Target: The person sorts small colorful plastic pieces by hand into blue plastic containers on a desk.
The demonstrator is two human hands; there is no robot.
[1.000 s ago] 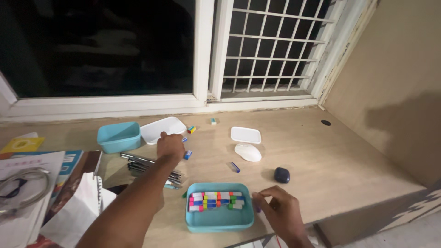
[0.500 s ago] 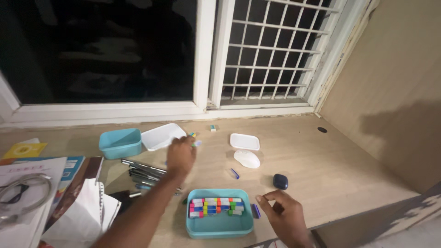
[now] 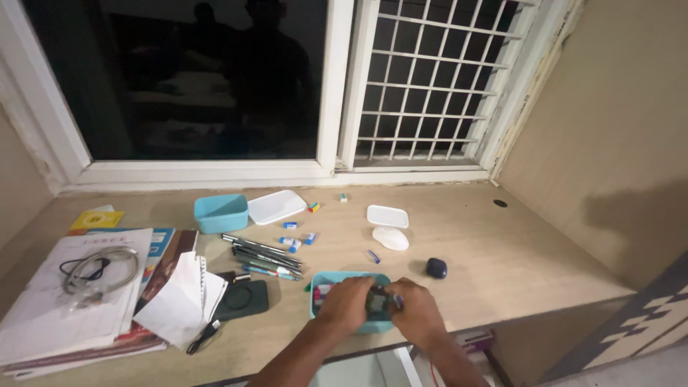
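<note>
Both hands (image 3: pixel 380 308) together over teal box (image 3: pixel 324 279), fingers pinching small blocks.
Best kept low, seating pieces row by row.

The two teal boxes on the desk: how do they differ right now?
The near teal box sits at the desk's front edge, under both the left hand and right hand, and holds small coloured blocks. The far teal box stands near the window, untouched, beside a white lid; its contents cannot be seen. Both are the same teal, with rounded corners.
</note>
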